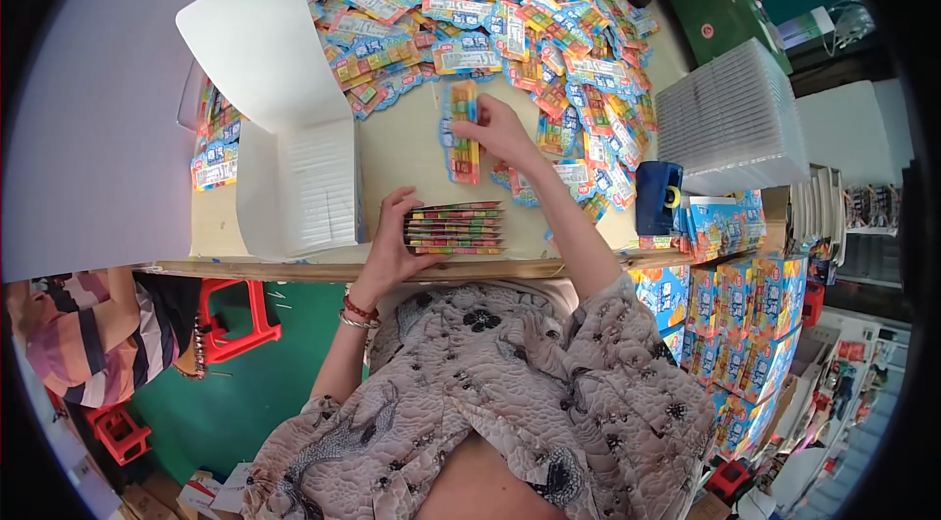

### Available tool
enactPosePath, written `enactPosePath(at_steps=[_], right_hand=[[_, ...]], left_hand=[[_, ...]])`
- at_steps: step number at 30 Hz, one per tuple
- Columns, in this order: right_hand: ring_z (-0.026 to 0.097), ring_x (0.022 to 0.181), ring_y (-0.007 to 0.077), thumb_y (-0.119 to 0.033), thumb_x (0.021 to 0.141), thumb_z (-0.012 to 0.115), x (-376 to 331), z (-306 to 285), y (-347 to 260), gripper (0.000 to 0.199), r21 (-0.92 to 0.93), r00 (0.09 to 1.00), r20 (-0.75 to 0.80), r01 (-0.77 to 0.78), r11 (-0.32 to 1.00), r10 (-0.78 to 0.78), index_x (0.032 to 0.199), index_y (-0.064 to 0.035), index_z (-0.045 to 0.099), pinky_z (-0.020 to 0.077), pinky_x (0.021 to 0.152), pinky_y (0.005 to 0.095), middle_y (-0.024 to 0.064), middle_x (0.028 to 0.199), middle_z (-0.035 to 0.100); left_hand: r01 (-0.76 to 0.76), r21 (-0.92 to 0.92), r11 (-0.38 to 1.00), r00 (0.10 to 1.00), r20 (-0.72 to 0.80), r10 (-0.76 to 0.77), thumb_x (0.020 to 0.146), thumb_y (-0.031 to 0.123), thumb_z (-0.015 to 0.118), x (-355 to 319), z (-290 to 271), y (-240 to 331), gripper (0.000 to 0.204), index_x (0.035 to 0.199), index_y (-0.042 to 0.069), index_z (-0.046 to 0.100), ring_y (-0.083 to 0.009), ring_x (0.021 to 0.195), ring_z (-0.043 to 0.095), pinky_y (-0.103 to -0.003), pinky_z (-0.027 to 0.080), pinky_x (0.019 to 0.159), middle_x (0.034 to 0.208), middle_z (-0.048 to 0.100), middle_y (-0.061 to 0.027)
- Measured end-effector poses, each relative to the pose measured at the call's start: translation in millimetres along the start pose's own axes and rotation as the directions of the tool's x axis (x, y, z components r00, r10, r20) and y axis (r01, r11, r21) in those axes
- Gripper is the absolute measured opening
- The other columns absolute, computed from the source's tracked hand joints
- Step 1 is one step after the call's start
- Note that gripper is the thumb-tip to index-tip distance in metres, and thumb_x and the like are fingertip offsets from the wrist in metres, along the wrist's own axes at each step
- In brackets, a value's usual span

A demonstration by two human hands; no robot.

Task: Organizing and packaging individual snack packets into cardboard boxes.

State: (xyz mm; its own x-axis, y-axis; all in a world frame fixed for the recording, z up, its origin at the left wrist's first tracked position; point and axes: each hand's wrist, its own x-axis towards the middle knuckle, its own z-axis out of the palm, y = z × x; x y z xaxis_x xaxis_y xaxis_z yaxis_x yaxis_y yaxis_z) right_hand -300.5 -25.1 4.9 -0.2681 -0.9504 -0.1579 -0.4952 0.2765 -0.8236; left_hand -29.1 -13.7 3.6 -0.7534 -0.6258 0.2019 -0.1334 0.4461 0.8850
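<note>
My left hand is curled round the left end of a stack of colourful flat packs, which stand on edge near the table's front. Just beyond the stack, my right hand pinches the right edge of a single flat pack. That pack is blue on its left side, with a strip of yellow, red and green blocks. Behind it spreads a big loose heap of similar packs, some showing printed faces and others their backs. What is inside the packs is too small to tell.
Left of my left hand stands an open white carton with its lid raised. To the right are a blue tape dispenser, a pile of clear plastic trays and stacked printed boxes. A person's striped sleeve is at the left.
</note>
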Motion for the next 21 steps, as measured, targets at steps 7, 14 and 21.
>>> enactPosePath(at_steps=[7,14,21], right_hand=[[0.061,0.091,0.0114,-0.003,0.083,0.070,-66.1,21.2,-0.3,0.038,0.663,0.981,-0.194,0.117,0.740,0.019,0.110,-0.0044,0.042,0.0503,0.078,0.0254,0.0074,0.103,0.062],[0.062,0.099,0.0136,0.000,0.083,0.067,-83.8,16.4,5.4,0.047,0.762,0.999,-0.033,0.014,0.648,0.017,0.125,-0.0056,0.047,0.0509,0.084,0.0269,0.0080,0.115,0.062],[0.060,0.105,0.0161,-0.001,0.083,0.067,-109.2,3.8,-0.8,0.038,0.682,0.973,0.180,-0.018,0.731,-0.144,0.119,-0.0056,0.057,0.0504,0.090,0.0313,0.0077,0.116,0.063]], left_hand=[[-0.029,-0.044,0.999,0.999,0.026,0.031,0.056,0.013,0.090,-0.7,-0.5,-7.8,0.082,0.124,0.007,0.044,-0.0316,0.127,0.042,-0.036,0.043,0.099,0.154,0.009,-0.0235],[0.022,-0.140,0.990,0.997,0.077,-0.011,0.055,0.015,0.090,-1.8,1.7,-5.6,0.082,0.124,0.008,0.045,-0.0324,0.129,0.039,-0.040,0.039,0.103,0.154,0.016,-0.0220],[-0.032,-0.047,0.998,0.993,0.114,0.037,0.056,0.013,0.090,-1.7,-1.5,-4.8,0.080,0.122,0.007,0.044,-0.0297,0.121,0.045,-0.037,0.040,0.101,0.132,0.042,-0.0170]])
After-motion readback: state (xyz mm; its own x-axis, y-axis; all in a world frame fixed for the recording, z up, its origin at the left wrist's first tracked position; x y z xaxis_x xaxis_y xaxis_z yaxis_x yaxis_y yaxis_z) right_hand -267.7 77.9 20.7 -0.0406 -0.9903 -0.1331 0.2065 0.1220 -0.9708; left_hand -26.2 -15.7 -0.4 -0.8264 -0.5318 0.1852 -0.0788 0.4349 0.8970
